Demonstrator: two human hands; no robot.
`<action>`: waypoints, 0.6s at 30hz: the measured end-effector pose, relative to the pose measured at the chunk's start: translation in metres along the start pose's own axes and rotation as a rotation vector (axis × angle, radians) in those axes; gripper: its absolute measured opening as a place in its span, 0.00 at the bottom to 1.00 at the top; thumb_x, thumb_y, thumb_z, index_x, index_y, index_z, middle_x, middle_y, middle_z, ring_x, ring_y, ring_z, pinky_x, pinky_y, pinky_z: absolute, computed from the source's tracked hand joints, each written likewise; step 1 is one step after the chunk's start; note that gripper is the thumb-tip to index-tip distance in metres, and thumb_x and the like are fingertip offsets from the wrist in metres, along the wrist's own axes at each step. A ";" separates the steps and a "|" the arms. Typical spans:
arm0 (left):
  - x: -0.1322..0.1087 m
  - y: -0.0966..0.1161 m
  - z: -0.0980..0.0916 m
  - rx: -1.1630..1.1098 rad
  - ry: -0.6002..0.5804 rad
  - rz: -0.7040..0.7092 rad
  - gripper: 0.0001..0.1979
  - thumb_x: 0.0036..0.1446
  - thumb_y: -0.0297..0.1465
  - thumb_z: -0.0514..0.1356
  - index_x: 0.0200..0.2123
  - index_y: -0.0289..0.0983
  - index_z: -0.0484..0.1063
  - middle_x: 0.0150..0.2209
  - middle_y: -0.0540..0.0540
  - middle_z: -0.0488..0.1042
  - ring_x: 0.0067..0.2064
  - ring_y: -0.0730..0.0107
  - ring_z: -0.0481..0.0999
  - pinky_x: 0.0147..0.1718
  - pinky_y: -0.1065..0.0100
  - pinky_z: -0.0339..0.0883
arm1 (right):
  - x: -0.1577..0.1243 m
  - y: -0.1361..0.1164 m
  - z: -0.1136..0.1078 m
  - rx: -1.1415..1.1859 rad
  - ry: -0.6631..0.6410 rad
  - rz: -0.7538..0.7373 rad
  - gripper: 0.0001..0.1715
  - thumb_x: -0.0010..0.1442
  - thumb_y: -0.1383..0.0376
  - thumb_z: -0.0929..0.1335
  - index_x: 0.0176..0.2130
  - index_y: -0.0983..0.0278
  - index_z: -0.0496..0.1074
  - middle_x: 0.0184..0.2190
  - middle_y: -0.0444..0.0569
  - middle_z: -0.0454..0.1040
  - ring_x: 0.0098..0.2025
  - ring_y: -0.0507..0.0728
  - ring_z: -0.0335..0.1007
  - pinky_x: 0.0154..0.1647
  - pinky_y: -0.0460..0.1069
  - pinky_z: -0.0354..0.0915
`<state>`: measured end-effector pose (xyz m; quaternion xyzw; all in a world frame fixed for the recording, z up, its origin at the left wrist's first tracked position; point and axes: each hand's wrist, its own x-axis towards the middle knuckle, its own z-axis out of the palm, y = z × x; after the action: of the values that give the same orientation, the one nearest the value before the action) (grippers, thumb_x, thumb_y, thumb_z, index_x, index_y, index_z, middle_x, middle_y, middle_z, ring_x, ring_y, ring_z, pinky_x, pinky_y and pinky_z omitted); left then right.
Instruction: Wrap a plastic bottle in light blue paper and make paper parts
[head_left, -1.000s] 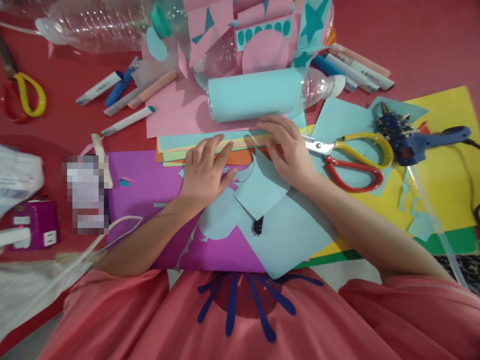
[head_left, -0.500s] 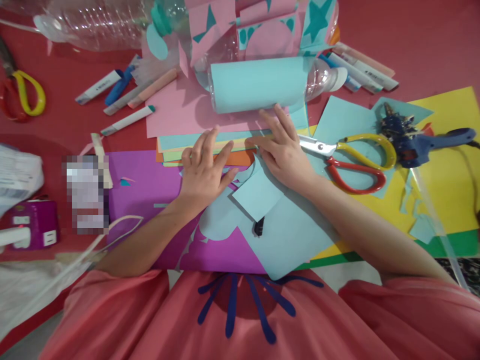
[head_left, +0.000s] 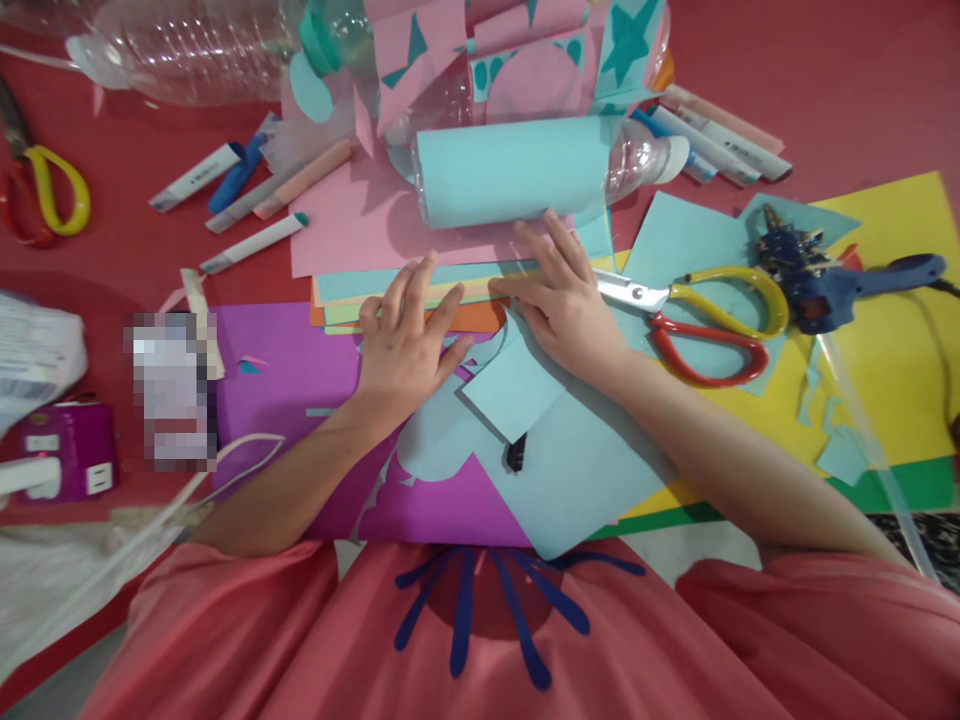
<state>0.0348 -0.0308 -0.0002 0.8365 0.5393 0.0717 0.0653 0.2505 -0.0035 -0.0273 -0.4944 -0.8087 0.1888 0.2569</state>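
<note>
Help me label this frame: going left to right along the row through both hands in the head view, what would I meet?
White package → pixelated object → left hand → right hand → silver-bladed scissors → blue glue gun.

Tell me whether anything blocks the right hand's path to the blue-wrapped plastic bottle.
Nothing visible does: the right hand has fingertips at the near edge of the blue-wrapped plastic bottle; contact is unclear. The scissors point in from the hand's right, clear of the bottle.
</note>
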 end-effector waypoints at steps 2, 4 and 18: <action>0.000 0.000 0.001 -0.005 0.011 -0.004 0.23 0.65 0.43 0.50 0.60 0.45 0.65 0.69 0.36 0.56 0.67 0.45 0.59 0.56 0.43 0.58 | 0.000 0.000 0.000 -0.003 0.002 0.000 0.23 0.65 0.70 0.58 0.48 0.53 0.76 0.67 0.42 0.60 0.72 0.65 0.46 0.70 0.72 0.46; 0.000 0.000 0.003 -0.012 0.040 -0.007 0.22 0.64 0.43 0.52 0.60 0.45 0.65 0.69 0.37 0.56 0.67 0.45 0.59 0.57 0.43 0.58 | 0.000 0.000 -0.001 -0.002 0.002 0.003 0.23 0.65 0.69 0.58 0.48 0.53 0.76 0.67 0.42 0.60 0.72 0.64 0.47 0.70 0.72 0.46; 0.002 -0.005 0.004 0.000 0.071 -0.029 0.30 0.64 0.50 0.47 0.62 0.39 0.62 0.67 0.32 0.58 0.67 0.43 0.58 0.57 0.44 0.56 | 0.001 0.002 -0.001 -0.005 -0.003 -0.047 0.25 0.65 0.70 0.57 0.55 0.57 0.71 0.64 0.48 0.65 0.71 0.63 0.49 0.70 0.72 0.46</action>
<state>0.0324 -0.0272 -0.0049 0.8255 0.5533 0.1003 0.0472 0.2521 -0.0021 -0.0277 -0.4757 -0.8209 0.1812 0.2588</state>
